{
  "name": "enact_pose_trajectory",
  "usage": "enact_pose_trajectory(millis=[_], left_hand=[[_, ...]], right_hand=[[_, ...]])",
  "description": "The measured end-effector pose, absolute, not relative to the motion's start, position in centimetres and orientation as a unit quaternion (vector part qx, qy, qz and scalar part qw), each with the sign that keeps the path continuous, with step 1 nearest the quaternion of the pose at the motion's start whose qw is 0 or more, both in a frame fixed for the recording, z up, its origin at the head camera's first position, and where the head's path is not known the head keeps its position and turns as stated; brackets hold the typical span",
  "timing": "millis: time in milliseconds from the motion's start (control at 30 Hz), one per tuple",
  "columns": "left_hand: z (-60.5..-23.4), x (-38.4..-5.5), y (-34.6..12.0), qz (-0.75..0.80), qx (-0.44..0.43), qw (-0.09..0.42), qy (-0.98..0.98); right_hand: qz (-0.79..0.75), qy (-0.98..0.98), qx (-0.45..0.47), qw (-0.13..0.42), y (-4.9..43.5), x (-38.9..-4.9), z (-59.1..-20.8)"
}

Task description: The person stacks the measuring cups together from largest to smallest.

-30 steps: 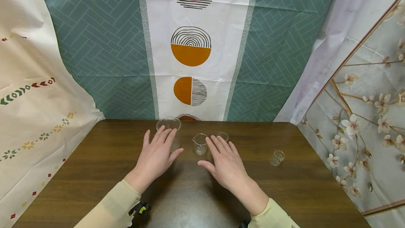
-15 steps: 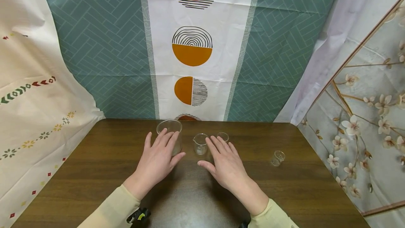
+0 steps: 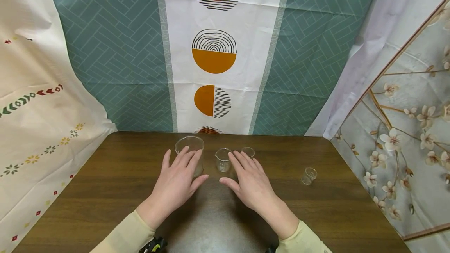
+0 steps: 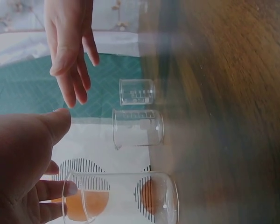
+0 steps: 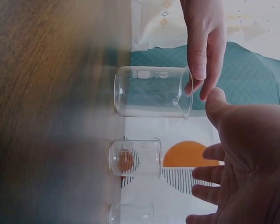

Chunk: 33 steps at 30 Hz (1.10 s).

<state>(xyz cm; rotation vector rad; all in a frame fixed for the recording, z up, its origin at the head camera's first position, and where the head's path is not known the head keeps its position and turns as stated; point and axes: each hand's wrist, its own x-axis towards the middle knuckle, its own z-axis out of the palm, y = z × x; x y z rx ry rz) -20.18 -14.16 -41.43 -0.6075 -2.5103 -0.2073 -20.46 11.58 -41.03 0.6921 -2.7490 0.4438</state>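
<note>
Four clear glass beakers of different sizes stand on the brown table. My left hand (image 3: pixel 175 180) is at the largest beaker (image 3: pixel 195 143), its fingers spread and nearly straight. In the left wrist view the fingertips (image 4: pixel 71 188) overlap that beaker's rim, and the thumb stays apart from it. Just right of it is a medium beaker (image 3: pixel 223 162) with a spout. My right hand (image 3: pixel 251 182) hovers palm down beside this one, fingers extended, holding nothing. Beyond the right fingertips sits a smaller beaker (image 3: pixel 248 152), partly hidden by that hand.
The smallest beaker (image 3: pixel 309 176) stands alone toward the table's right side. A patterned cloth (image 3: pixel 214 61) hangs behind the table (image 3: pixel 105 190). Other cloths close off the left and right sides.
The largest beaker has slid a little toward me and slightly right, together with my left hand. My right hand and the other beakers have stayed in place.
</note>
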Motion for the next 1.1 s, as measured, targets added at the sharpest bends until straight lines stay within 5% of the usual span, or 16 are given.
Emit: enact_pose_trajectory(millis=[533, 1100], left_hand=[[-40.9, -19.7, -14.3, -0.09, -0.231, 0.277, -0.928], [-40.6, -21.4, -15.9, -0.213, -0.185, 0.222, -0.933]], right_hand=[[0.171, -0.944, 0.251, 0.13, 11.3, -20.4, -40.6], [0.201, -0.938, 0.26, 0.108, 10.7, -21.1, -40.0]])
